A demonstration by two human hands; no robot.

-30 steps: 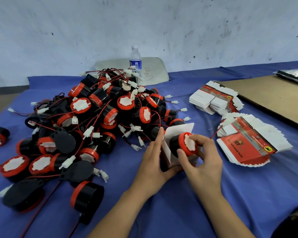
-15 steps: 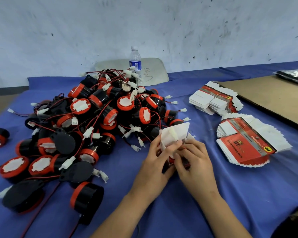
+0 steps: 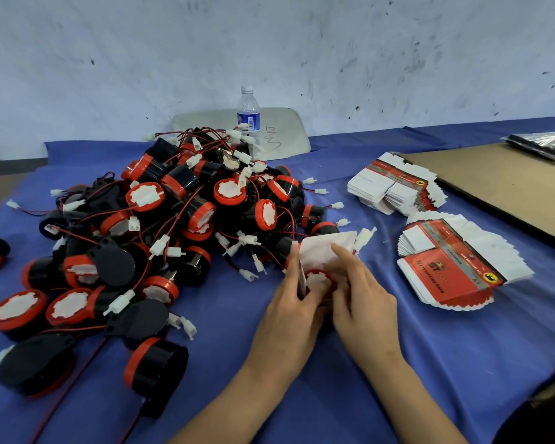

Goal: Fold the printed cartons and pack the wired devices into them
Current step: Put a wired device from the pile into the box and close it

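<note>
The person works at a table [image 3: 446, 354] covered in blue cloth. Both hands meet near the middle of it, around one printed carton [image 3: 326, 251] that stands with its white flap raised towards the far side. The left hand [image 3: 290, 304] grips the carton's left side, with its fingers curled up along the wall. The right hand [image 3: 364, 299] holds the right side, its forefinger laid out across the white flap and the other fingers curled against the carton. Inside the open mouth sits a wired device [image 3: 316, 280]; only its red rim and white face show between the two hands. A white connector [image 3: 364, 237] pokes out just beyond the flap's far edge.

To the left lies a big pile of wired devices [image 3: 173, 216], black drums with red rims, tangled with red and black leads and white plugs. To the right, two fanned stacks of flat cartons rest on the cloth, the nearer stack [image 3: 455, 270] and the farther stack [image 3: 394, 187]. Beyond them lies a brown cardboard sheet [image 3: 500, 184]. A water bottle [image 3: 248, 115] stands upright behind the pile.
</note>
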